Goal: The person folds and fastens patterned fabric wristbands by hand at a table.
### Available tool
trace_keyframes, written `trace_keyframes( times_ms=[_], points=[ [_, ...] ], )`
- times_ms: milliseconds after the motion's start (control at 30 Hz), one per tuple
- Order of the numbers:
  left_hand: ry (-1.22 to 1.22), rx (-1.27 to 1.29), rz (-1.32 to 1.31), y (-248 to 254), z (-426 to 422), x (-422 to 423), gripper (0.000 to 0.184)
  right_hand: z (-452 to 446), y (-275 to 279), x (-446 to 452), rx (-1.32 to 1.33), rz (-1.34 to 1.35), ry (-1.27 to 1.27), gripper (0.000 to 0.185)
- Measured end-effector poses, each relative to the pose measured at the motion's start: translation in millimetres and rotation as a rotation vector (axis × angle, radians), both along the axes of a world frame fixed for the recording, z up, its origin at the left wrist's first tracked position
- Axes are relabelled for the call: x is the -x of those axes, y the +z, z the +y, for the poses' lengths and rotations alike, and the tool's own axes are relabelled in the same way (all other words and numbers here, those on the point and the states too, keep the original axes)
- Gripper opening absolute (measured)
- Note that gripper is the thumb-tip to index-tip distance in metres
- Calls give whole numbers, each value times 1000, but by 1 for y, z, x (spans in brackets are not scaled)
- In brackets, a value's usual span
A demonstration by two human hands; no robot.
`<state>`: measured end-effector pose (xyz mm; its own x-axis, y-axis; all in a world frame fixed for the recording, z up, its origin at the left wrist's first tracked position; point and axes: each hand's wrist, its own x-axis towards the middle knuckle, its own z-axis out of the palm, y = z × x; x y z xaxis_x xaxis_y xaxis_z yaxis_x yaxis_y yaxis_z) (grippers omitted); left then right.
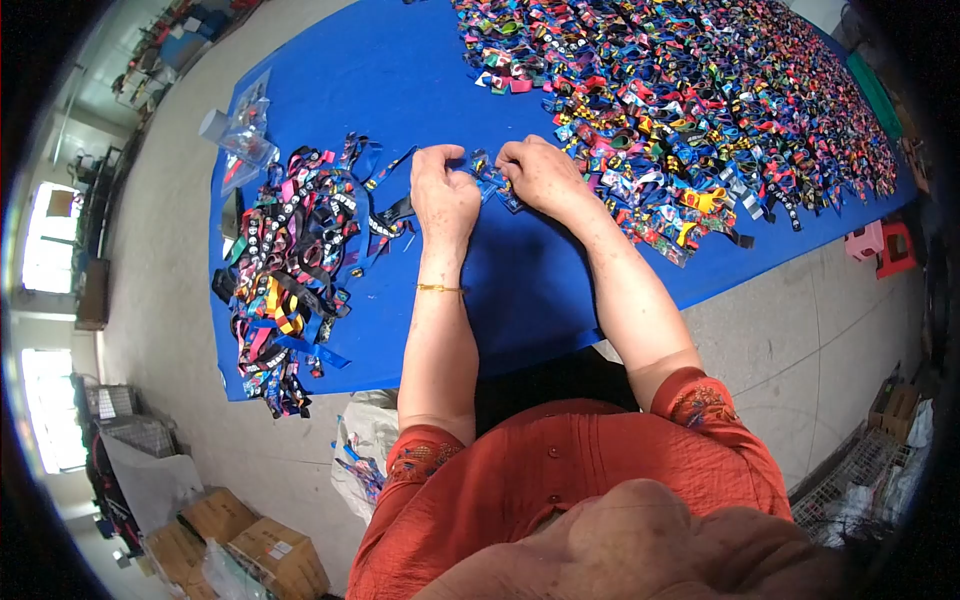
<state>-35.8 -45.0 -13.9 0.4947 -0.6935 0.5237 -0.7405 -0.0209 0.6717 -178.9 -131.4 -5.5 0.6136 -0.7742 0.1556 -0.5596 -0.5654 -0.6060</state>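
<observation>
Near the middle of the blue-covered table, my left hand (446, 196) is closed, its fingers curled and its thumb by a blue printed ribbon strap (489, 186). My right hand (546, 177) pinches the same strap from the other side, its fingertips bent down. The strap's ends are partly hidden by my fingers. To the left of my left hand lies a loose, tangled pile of printed straps (300, 235), mostly black with some pink, yellow and blue. Right of my right hand spread many looped straps (690, 120) in dense rows.
The blue table cover (350, 60) reaches around both piles. A clear plastic container (240, 140) stands at the left edge. Below the front edge is a white sack (366, 440). Cardboard boxes (270, 555) sit on the floor at left, a red stool (893, 250) at right.
</observation>
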Motion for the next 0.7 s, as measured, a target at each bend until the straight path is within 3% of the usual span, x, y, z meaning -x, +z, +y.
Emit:
trace_keyframes(
  times_ms=[100,233,533,700],
  points=[
    [-19,86,-151,-7,-4,-7,25,1,1,0,0,-7,8,18],
    [-65,-125,-100,-20,-6,-6,28,-1,-1,-1,-7,-22,12,18],
    [-143,-203,29,-12,-3,-4,36,1,4,-1,-7,-20,-21,19],
    [-91,-303,-34,-10,-1,-2,25,2,6,-1,-7,-75,-13,15]
  ],
)
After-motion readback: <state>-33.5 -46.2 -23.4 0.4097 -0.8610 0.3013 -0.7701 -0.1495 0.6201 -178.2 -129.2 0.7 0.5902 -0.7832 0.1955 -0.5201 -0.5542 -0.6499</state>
